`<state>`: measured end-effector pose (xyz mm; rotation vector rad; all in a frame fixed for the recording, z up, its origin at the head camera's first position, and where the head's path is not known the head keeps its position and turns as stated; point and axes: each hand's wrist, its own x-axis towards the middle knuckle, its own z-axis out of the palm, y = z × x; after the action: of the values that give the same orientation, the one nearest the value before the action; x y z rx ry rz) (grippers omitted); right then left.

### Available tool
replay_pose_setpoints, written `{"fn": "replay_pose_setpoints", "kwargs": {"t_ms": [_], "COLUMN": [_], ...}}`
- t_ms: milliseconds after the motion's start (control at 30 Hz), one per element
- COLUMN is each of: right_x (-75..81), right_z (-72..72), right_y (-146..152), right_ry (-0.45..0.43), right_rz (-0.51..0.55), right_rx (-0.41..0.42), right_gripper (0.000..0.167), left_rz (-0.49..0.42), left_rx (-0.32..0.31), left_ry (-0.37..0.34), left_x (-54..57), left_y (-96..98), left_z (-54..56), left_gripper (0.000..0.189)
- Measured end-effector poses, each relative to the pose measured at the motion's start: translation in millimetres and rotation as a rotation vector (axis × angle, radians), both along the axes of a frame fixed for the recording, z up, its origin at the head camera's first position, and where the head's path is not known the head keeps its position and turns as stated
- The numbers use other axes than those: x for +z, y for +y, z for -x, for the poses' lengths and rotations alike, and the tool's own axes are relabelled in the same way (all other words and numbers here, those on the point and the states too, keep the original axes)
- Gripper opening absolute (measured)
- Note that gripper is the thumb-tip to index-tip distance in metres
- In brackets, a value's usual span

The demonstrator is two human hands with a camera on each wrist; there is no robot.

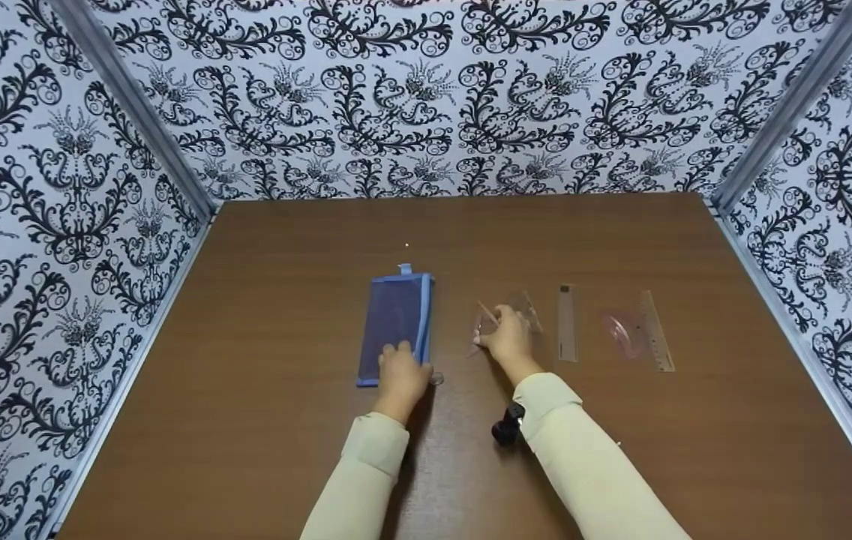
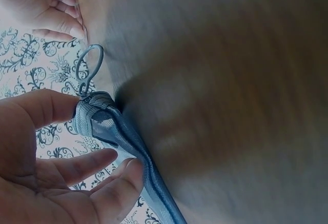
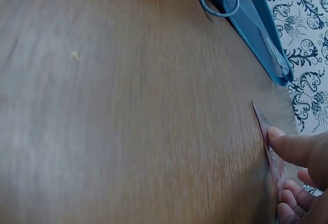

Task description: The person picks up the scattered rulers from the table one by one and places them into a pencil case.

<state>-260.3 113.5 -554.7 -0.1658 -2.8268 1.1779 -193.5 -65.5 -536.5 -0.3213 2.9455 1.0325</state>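
A blue mesh zipper pouch (image 1: 396, 315) lies flat on the table. My left hand (image 1: 402, 375) holds its near right corner, thumb and fingers at the zipper edge. In the left wrist view, the zipper's pull ring (image 2: 89, 65) stands out just above that hand's grip. To the right, my right hand (image 1: 508, 337) pinches a pinkish see-through set square (image 3: 271, 152), tilted up with its lower edge close to the table. Another clear set square (image 1: 525, 306) lies just behind the right hand, partly hidden by it.
Right of the right hand lie a clear ruler (image 1: 567, 326), a pink protractor (image 1: 623, 335) and a second clear ruler (image 1: 658, 334). The wooden table (image 1: 283, 465) is bordered by patterned walls (image 1: 426, 97) at the back and sides.
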Motion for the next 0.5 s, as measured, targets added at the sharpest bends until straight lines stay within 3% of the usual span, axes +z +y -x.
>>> {"fn": "replay_pose_setpoints", "kwargs": {"t_ms": [300,500], "right_x": [-0.3,-6.0], "right_z": [2.2,5.4], "right_y": [1.1,2.4], "right_ry": [-0.013,0.036], "right_rz": [0.067,0.101], "right_rx": [0.026,0.016], "right_gripper": [0.066,0.063], "left_rz": [-0.005,0.006], "left_rx": [-0.001,-0.005], "left_ry": [0.006,0.014], "left_x": [-0.2,0.4], "left_y": [-0.3,-0.4], "left_z": [-0.2,-0.1], "left_gripper": [0.054,0.054]}}
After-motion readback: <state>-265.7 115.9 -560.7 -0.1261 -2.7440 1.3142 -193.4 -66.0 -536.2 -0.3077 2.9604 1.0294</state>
